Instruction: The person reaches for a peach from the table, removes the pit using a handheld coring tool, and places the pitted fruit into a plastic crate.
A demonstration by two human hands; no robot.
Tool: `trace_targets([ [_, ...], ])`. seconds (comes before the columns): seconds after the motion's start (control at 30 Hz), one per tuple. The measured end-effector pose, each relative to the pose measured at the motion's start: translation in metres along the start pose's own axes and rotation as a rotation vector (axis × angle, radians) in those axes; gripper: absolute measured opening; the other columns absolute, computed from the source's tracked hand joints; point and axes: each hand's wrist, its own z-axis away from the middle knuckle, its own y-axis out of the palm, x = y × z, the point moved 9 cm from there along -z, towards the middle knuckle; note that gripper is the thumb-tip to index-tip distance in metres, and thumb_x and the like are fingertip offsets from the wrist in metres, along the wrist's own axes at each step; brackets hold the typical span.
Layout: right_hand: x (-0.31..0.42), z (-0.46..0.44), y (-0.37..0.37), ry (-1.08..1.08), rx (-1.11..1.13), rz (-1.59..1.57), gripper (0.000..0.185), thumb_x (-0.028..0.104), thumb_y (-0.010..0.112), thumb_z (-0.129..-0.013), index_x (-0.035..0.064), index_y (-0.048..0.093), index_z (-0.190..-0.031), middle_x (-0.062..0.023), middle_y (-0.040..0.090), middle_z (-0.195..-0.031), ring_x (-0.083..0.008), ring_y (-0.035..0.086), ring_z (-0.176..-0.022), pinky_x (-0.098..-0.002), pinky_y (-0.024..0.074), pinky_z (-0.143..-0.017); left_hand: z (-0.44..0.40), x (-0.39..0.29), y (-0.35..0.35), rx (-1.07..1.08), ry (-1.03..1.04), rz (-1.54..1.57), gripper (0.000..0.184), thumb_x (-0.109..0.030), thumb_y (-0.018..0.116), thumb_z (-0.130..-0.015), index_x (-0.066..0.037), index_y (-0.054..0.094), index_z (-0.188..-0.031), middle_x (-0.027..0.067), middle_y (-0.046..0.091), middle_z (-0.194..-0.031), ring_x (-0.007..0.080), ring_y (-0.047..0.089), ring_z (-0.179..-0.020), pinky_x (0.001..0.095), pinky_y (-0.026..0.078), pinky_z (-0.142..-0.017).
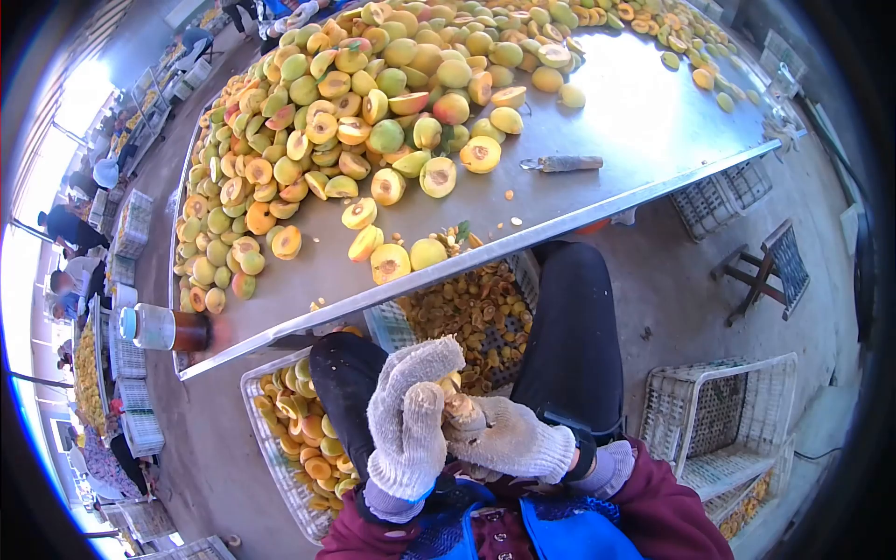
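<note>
Fruit (455, 381), mostly hidden, sits between the gloved left hand (411, 420), thumb and fingers curled around it, and the right hand (511, 437), bent in against it, its grip too covered to tell. Ahead slants the table edge (560, 227); metal tabletop (653, 140) stretches right beyond a knife (567, 163).

- Left glove (411, 417): off-white, faint brown smudges
- Right glove (518, 439): cream, tan-stained
- Fruit (385, 137): yellow, green, some red-blushed
- Table (551, 207): silver-grey
- Jar (159, 327): light-blue lid (129, 323), red-brown contents (193, 331)
- Sleeves (658, 504): maroon, lilac-grey cuffs (611, 469)
- Vest (551, 534): bright blue, dark patterned panels (586, 507)
- Trousers (571, 327): black
- Stool (790, 266): black seat, brown legs (763, 279)
- Crate (665, 411): off-white, lattice-patterned
</note>
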Motion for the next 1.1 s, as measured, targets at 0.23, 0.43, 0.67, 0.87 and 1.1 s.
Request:
trace_targets([
  [0.23, -0.024, 0.004, 0.024, 0.198, 0.405, -0.562, 0.022, 0.030, 0.066, -0.090, 0.0084, 0.062, -0.086, 0.0003, 0.058, -0.064, -0.0073, 0.051, -0.046, -0.0214, 0.0383, -0.039, -0.017, -0.023, 0.013, 0.094, 0.317, -0.337, 0.025, -0.016, 0.058, -0.092, -0.005, 0.063, -0.114, 0.0163, 0.065, -0.107, 0.0311, 0.067, -0.090, 0.0358, 0.053, -0.079],
  [0.43, -0.021, 0.008, 0.017, 0.225, 0.395, -0.626, 0.020, 0.028, 0.065, -0.090, 0.0109, 0.059, -0.081, 0.0019, 0.053, -0.059, -0.0071, 0.046, -0.042, -0.0218, 0.0346, -0.036, -0.024, -0.024, 0.025, 0.160, 0.383, -0.399, 0.024, -0.018, 0.060, -0.090, -0.005, 0.064, -0.110, 0.0138, 0.067, -0.100, 0.0319, 0.066, -0.082, 0.0387, 0.054, -0.070],
  [0.67, -0.034, 0.001, 0.014, 0.226, 0.357, -0.621, 0.021, 0.028, 0.065, -0.090, 0.0096, 0.058, -0.082, 0.0015, 0.054, -0.059, -0.0079, 0.048, -0.043, -0.0226, 0.0361, -0.037, -0.028, -0.002, 0.030, 0.249, 0.172, -0.179, 0.040, -0.033, 0.053, -0.096, 0.000, 0.060, -0.118, 0.0137, 0.064, -0.108, 0.0262, 0.064, -0.092, 0.0370, 0.051, -0.078],
  [0.87, -0.029, -0.008, -0.006, 0.189, 0.164, -0.347, 0.022, 0.029, 0.065, -0.088, 0.0082, 0.059, -0.086, 0.0005, 0.058, -0.061, -0.0089, 0.055, -0.050, -0.0229, 0.0430, -0.046, -0.022, 0.047, 0.033, 0.171, -0.444, 0.302, 0.047, -0.040, 0.046, -0.100, 0.001, 0.057, -0.122, 0.0104, 0.065, -0.104, 0.0198, 0.063, -0.091, 0.0320, 0.051, -0.082],
  [1.1, -0.009, -0.004, -0.038, -0.100, -0.292, 0.398, 0.032, 0.039, 0.060, -0.086, 0.0114, 0.064, -0.101, -0.0151, 0.068, -0.079, -0.0346, 0.067, -0.076, -0.0438, 0.0529, -0.067, -0.017, 0.063, 0.032, 0.050, -0.452, 0.330, 0.047, -0.039, 0.045, -0.100, 0.001, 0.056, -0.120, 0.0120, 0.064, -0.103, 0.0223, 0.064, -0.092, 0.0344, 0.053, -0.082],
])
